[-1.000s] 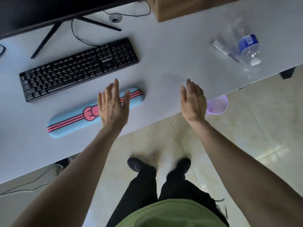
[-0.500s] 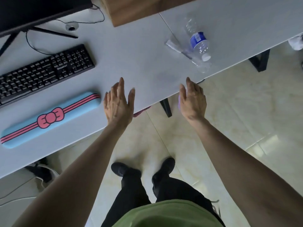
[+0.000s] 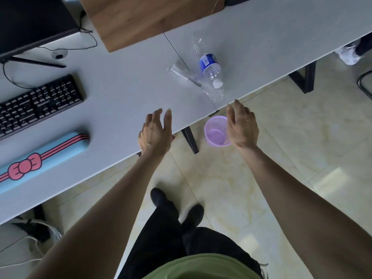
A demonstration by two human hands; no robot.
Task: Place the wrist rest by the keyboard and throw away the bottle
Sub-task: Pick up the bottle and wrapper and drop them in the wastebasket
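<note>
The blue wrist rest [image 3: 40, 160] with a pink bow lies on the white desk [image 3: 124, 93], in front of the black keyboard [image 3: 38, 103]. A clear plastic bottle [image 3: 209, 65] with a blue label and white cap lies on its side near the desk's front edge. My left hand [image 3: 155, 133] hovers open over the desk edge, empty. My right hand [image 3: 241, 125] is open and empty just off the edge, a short way in front of the bottle's cap and over a small purple mesh bin [image 3: 216, 131] on the floor.
A small white tube in clear wrapping [image 3: 181, 71] lies beside the bottle. A wooden box [image 3: 145, 17] and a monitor [image 3: 30, 23] stand at the back. Black desk legs [image 3: 190, 139] rise beside the bin. Another person's shoe [image 3: 348, 53] shows at far right.
The view has shifted right along the desk. Both hands moved right, away from the wrist rest and closer to the bottle. The purple bin has come into view under my right hand.
</note>
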